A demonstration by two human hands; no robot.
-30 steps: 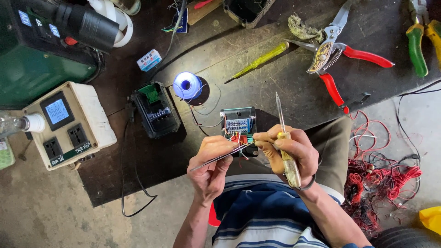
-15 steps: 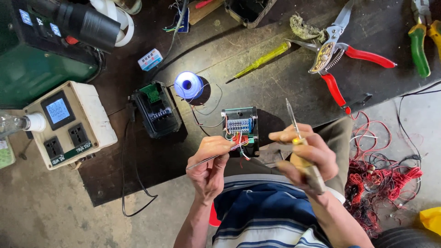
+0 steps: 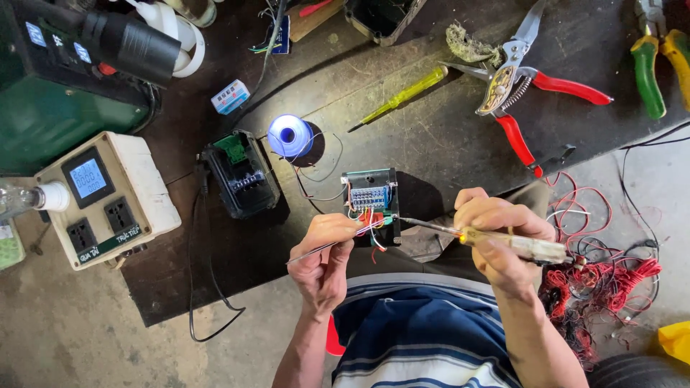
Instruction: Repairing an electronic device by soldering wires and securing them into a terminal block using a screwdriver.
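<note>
R hand (image 3: 496,241) grips a soldering iron (image 3: 503,243), tip at the small circuit board (image 3: 371,201) near the tabletop (image 3: 445,136) edge; L hand (image 3: 325,255) fingers pinch solder wire (image 3: 320,249) just beside the board.

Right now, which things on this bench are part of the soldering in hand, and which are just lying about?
In hand:
left hand with a thin solder strand
right hand gripping the soldering iron
small circuit board with red and white leads

Lying about:
red-handled pruning shears
yellow screwdriver
green-handled pliers
solder spool
black battery case
white socket box
</note>
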